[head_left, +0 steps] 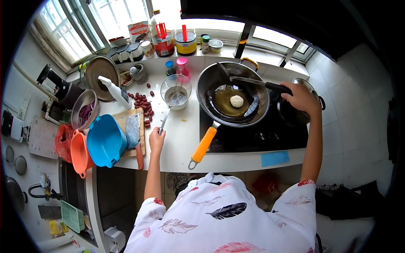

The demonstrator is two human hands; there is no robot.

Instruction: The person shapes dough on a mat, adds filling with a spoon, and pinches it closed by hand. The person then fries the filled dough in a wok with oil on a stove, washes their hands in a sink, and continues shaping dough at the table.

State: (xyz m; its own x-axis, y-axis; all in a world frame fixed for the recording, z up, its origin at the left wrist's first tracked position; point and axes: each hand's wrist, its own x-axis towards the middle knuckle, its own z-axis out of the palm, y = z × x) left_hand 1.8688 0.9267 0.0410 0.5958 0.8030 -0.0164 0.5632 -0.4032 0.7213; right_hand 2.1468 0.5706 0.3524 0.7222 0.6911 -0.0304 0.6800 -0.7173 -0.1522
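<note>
My left hand (156, 141) is closed round the handle of a wire mesh strainer (168, 82), whose basket rests over a white bowl (178, 100) on the counter. My right hand (302, 98) grips the black handle of a metal spatula (249, 80). The spatula's blade leans inside the far part of a wok (203, 93), which sits on the black cooktop (270, 142). Yellowish oil (223, 101) lies in the bottom of the wok, with a pale round lump (236, 101) in it, perhaps dough. The wok's orange handle (203, 146) points toward me.
Left of the bowl lie dark red dates (143, 103). Beyond them are a cutting board (142, 126) with a cleaver (133, 130), a blue basin (106, 141) and an orange colander (80, 154). A lidded pot (295, 114) stands right of the wok. Jars and tubs (163, 44) line the windowsill.
</note>
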